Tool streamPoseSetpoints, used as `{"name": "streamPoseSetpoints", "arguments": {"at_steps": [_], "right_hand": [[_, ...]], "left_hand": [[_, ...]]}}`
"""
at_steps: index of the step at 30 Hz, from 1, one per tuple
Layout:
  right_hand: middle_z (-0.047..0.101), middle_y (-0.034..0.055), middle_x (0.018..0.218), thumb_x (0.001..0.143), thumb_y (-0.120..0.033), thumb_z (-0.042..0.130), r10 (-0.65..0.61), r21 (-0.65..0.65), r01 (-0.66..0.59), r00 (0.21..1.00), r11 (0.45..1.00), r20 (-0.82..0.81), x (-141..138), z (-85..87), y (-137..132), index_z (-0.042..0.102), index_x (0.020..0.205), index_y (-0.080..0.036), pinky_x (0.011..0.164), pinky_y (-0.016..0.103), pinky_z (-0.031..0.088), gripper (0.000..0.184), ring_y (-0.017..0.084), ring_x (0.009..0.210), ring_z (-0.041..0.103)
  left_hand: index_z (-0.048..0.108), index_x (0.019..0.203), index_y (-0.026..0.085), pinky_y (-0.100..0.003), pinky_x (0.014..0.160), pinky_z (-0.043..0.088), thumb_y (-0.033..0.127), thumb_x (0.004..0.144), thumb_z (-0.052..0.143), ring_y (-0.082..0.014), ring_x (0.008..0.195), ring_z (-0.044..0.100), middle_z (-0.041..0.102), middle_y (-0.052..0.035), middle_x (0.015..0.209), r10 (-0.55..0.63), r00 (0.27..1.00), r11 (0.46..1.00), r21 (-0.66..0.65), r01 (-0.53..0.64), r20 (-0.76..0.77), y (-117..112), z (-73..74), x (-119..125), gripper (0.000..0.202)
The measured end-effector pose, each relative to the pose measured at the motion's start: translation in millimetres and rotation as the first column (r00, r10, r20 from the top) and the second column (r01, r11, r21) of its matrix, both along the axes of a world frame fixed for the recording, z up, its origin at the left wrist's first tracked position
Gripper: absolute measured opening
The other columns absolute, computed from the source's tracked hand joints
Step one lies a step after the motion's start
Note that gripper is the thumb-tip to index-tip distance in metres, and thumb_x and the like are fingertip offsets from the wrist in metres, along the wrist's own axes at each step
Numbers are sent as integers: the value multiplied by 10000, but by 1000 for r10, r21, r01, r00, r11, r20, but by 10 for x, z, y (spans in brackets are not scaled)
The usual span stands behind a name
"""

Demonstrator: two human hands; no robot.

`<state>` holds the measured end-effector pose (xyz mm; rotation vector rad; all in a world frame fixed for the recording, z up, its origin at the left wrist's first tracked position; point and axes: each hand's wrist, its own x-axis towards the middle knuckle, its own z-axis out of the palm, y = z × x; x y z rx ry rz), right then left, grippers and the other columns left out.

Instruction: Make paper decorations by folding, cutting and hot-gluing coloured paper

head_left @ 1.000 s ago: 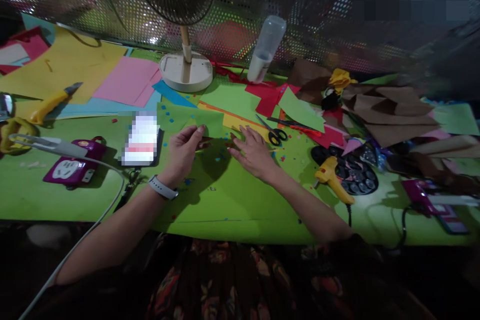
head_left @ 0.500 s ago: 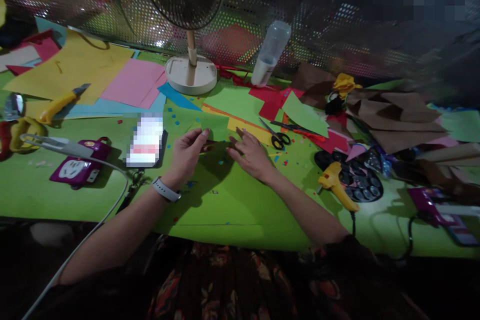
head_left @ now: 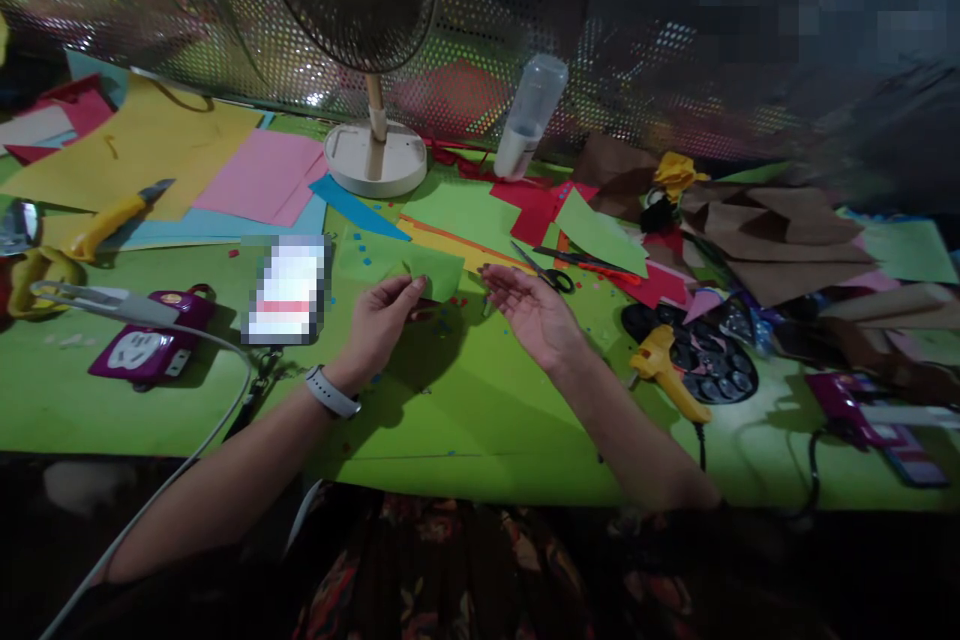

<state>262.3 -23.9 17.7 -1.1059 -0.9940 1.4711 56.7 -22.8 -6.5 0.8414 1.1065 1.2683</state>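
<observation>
Between thumb and fingers, my left hand [head_left: 384, 322] pinches a piece of green paper [head_left: 439, 270] just above the table. My right hand [head_left: 536, 315] is a little to the right of the paper, apart from it, palm turned up and fingers stretched out. Black-handled scissors [head_left: 556, 278] lie just beyond the right fingertips. Behind the hands are a light green sheet [head_left: 469, 210] and a yellow strip [head_left: 442, 252]. Small blue and red paper bits are scattered around on the green table [head_left: 480, 420].
A phone [head_left: 289, 290] and a purple power socket [head_left: 154, 335] lie to the left, with a white cable. A fan [head_left: 375, 170] and a bottle [head_left: 531, 120] stand at the back. On the right are a yellow glue gun [head_left: 671, 375], a black palette [head_left: 720, 370] and crumpled brown paper [head_left: 772, 230].
My right hand has moved right and turned palm up, away from the left hand. The green paper stays in my left hand and shows more plainly. The view has shifted slightly.
</observation>
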Motion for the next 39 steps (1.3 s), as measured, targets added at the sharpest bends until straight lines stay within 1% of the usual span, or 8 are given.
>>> {"name": "streamPoseSetpoints", "arguments": {"at_steps": [4, 7, 10, 13, 17, 23, 33, 39], "right_hand": [[729, 25, 1176, 866, -403, 605, -148, 133, 142, 988, 981, 39, -53, 60, -24, 754, 985, -258, 1126, 457, 383, 239, 217, 1234, 590], [680, 46, 1251, 894, -461, 609, -170, 310, 40, 898, 950, 405, -37, -3, -66, 742, 1079, -274, 1145, 493, 347, 295, 235, 1278, 536], [497, 69, 1487, 933, -592, 511, -102, 306, -272, 574, 912, 812, -35, -137, -179, 652, 1282, -287, 1183, 583, 237, 484, 299, 1444, 328], [316, 80, 1608, 950, -669, 362, -38, 157, -506, 238, 848, 971, -89, -250, -337, 542, 1412, -263, 1195, 619, 173, 640, 332, 1510, 165], [231, 118, 1633, 940, -716, 250, -7, 23, -623, 29, 782, 1000, -162, -285, -436, 429, 1497, -214, 1208, 586, 172, 771, 323, 1523, 119], [187, 94, 1649, 941, -719, 197, -60, 49, -594, 2, 803, 998, -172, -262, -252, 435, 1493, -227, 1219, 576, 139, 778, 323, 1527, 85], [297, 129, 1609, 918, -737, 316, -53, 28, -660, -17, 751, 998, -308, -325, -152, 495, 1448, -182, 1232, 570, 97, 788, 334, 1520, 128], [319, 74, 1606, 944, -685, 365, -43, 164, -590, 214, 790, 976, -235, -263, -148, 597, 1359, -226, 1236, 565, 110, 661, 302, 1515, 176]], "left_hand": [[726, 787, 203, -262, 612, 590, 425, 674, 837, -139, 654, 692, 714, -12, 766, -49, 998, 999, -21, 50, 29, -17, 9, 16, 272], [711, 769, 203, -241, 594, 580, 383, 678, 838, -122, 621, 689, 691, 9, 740, 77, 995, 997, 18, -78, 60, 29, 45, -50, 239], [705, 769, 201, -228, 562, 570, 347, 694, 825, -113, 582, 683, 684, 13, 730, 137, 988, 989, 45, -141, 72, 76, 80, -114, 203], [708, 759, 194, -240, 578, 587, 326, 695, 823, -117, 581, 686, 683, 8, 734, 134, 988, 988, 64, -138, 73, 86, 101, -121, 187], [707, 745, 190, -240, 568, 594, 322, 681, 831, -111, 559, 674, 680, 9, 725, 141, 987, 987, 63, -146, 75, 78, 104, -99, 193], [701, 752, 195, -248, 579, 596, 341, 693, 826, -116, 569, 679, 680, 9, 725, 127, 991, 990, 63, -130, 51, 91, 66, -114, 201], [701, 771, 196, -260, 593, 596, 351, 705, 821, -120, 591, 688, 700, -1, 765, 112, 993, 992, 51, -114, 42, 82, 33, -96, 207], [710, 789, 199, -259, 596, 587, 374, 705, 824, -134, 655, 707, 716, -12, 802, 95, 995, 994, 54, -96, 19, 71, 27, -87, 226]]}}
